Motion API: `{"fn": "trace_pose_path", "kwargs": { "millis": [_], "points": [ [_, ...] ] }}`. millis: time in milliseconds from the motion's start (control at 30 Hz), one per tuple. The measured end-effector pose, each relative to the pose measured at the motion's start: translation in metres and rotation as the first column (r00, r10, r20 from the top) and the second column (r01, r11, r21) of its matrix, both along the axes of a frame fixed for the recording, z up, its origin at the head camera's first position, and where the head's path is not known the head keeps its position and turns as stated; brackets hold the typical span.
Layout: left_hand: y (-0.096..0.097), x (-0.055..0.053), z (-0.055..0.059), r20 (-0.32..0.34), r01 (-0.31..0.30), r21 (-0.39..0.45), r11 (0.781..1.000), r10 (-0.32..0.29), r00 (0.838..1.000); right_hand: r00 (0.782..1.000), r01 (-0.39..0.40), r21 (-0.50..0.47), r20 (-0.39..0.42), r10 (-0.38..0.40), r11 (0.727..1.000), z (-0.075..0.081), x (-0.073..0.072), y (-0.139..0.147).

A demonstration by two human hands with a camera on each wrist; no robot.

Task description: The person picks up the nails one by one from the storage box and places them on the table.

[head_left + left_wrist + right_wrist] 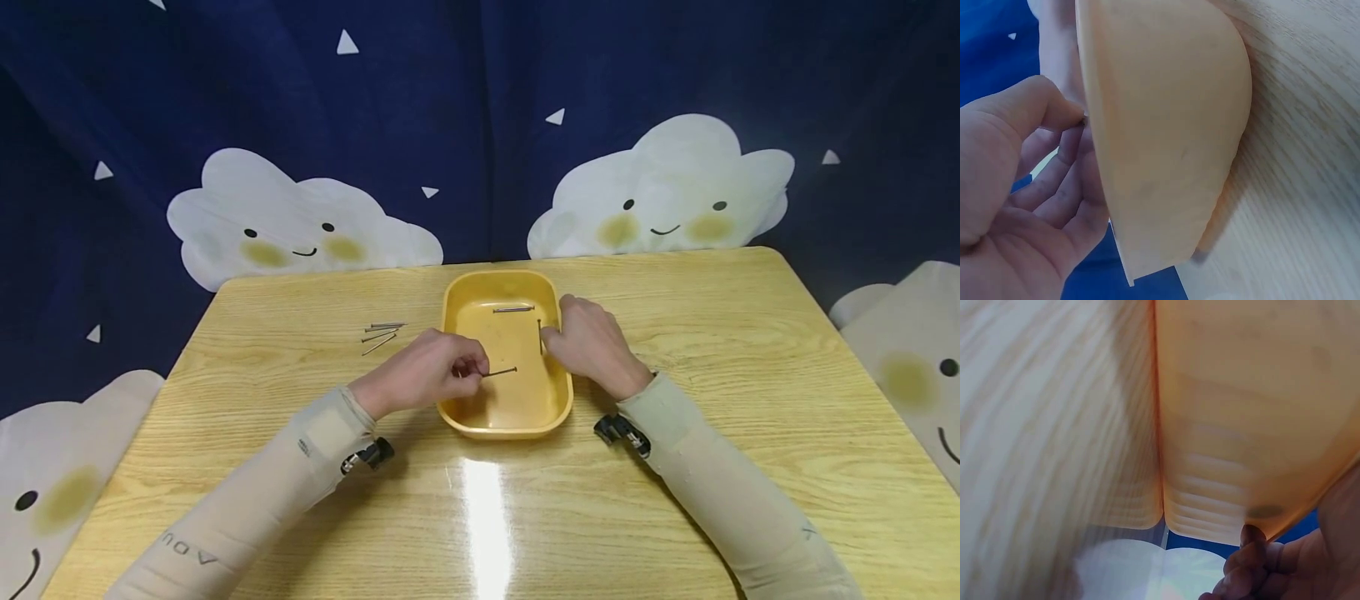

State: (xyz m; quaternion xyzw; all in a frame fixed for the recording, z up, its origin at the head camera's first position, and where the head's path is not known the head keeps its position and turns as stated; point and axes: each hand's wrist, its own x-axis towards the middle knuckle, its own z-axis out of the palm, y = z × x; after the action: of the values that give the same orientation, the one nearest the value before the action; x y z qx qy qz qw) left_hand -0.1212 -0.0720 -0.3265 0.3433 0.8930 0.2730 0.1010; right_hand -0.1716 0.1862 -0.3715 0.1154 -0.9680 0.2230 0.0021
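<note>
My left hand (431,371) reaches over the left rim of a yellow plastic tray (504,432). Between thumb and fingertips it pinches a thin metal nail (501,372), whose head points right. In the left wrist view, the tray wall (1160,125) hides most of that nail. At the tray's right rim, my right hand (596,342) grips the edge, thumb inside and fingers outside against the wall (1222,425). Inside the tray, nails (513,310) lie along the far end, and another nail (539,337) lies lengthwise near the right thumb.
Several loose nails (379,332) lie on the wooden table (300,358) left of the tray. A dark blue curtain (480,125) with cloud prints hangs behind the table's far edge. Each sleeve carries a small black wrist device (624,435).
</note>
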Motion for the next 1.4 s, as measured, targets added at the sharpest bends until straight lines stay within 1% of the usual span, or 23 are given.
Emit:
{"fn": "trace_pose_path", "kwargs": {
  "millis": [133, 333, 400, 500, 600, 700, 900, 1000, 1167, 1400],
  "points": [
    [-0.003, 0.001, 0.0, -0.017, -0.019, 0.022, 1.0, 0.019, 1.0, 1.0, 0.001, 0.003, 0.001, -0.001, 1.0, 0.0, 0.0, 0.0],
    [-0.007, 0.001, -0.001, -0.012, -0.088, 0.054, 0.995, 0.088, 0.996, 1.0, 0.0, 0.003, 0.003, 0.0, 1.0, 0.0, -0.001, 0.0],
    [-0.008, 0.001, -0.001, -0.01, -0.099, 0.056, 0.993, 0.1, 0.995, 1.0, 0.001, 0.002, 0.004, -0.001, 1.0, -0.001, -0.001, 0.0],
    [-0.01, 0.0, -0.001, 0.01, -0.105, 0.079, 0.991, 0.105, 0.994, 1.0, 0.003, 0.002, 0.001, -0.003, 1.0, -0.001, -0.001, 0.0],
    [-0.013, 0.0, -0.003, 0.053, -0.118, 0.128, 0.985, 0.112, 0.992, 1.0, 0.004, 0.002, 0.0, -0.004, 1.0, -0.002, -0.002, -0.001],
    [-0.015, -0.001, -0.006, 0.105, -0.147, 0.176, 0.973, 0.129, 0.986, 1.0, 0.002, 0.004, 0.006, -0.002, 1.0, -0.002, -0.002, -0.001],
    [-0.02, -0.003, -0.008, 0.162, -0.211, 0.244, 0.946, 0.175, 0.971, 1.0, 0.006, 0.01, 0.011, -0.006, 1.0, 0.0, -0.001, -0.001],
    [-0.022, -0.003, -0.009, 0.203, -0.252, 0.276, 0.927, 0.2, 0.958, 1.0, 0.003, 0.004, 0.008, -0.003, 1.0, 0.0, -0.001, -0.002],
    [-0.023, -0.001, -0.013, 0.269, -0.29, 0.304, 0.908, 0.21, 0.94, 1.0, 0.013, 0.008, 0.023, -0.013, 1.0, -0.003, 0.001, 0.001],
    [-0.03, -0.004, -0.015, 0.298, -0.36, 0.347, 0.866, 0.263, 0.918, 1.0, -0.002, 0.001, 0.023, 0.002, 1.0, -0.002, -0.001, 0.0]
  ]
}}
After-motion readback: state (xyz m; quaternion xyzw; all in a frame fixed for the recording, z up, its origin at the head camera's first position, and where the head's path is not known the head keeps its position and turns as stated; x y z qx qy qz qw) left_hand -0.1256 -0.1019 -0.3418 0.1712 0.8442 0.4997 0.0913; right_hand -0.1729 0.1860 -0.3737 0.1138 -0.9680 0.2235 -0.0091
